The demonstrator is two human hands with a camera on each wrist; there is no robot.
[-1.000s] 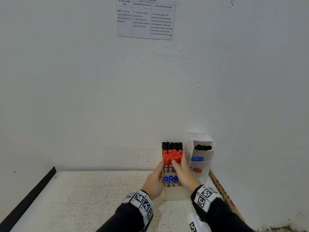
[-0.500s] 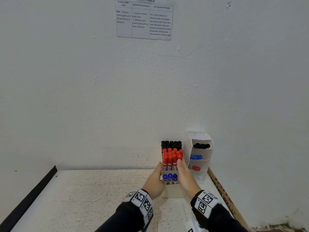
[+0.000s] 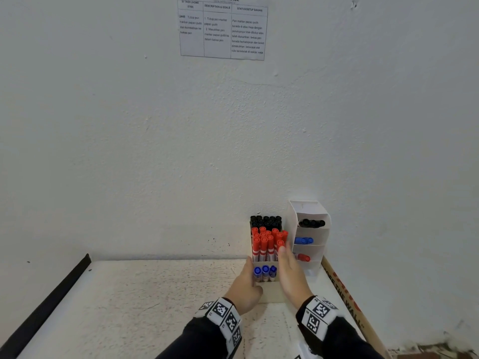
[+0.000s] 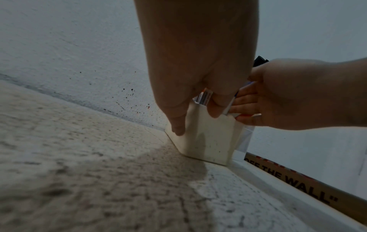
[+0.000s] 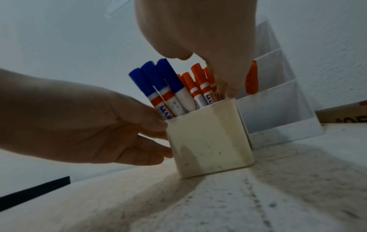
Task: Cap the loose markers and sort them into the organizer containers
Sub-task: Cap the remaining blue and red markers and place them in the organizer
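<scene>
Both hands on the marker box, desk's far right corner.
Your left hand (image 3: 245, 287) grips the box (image 3: 269, 294); right hand (image 3: 291, 274), fingers straight, touches red markers (image 3: 263, 246).

- We see a smooth, scuffed cream plastic holder (image 5: 210, 141).
- The markers (image 5: 158, 81) look like glossy plastic.
- The tabletop (image 3: 155, 294) and wall (image 3: 155, 151) look rough and matt.
</scene>
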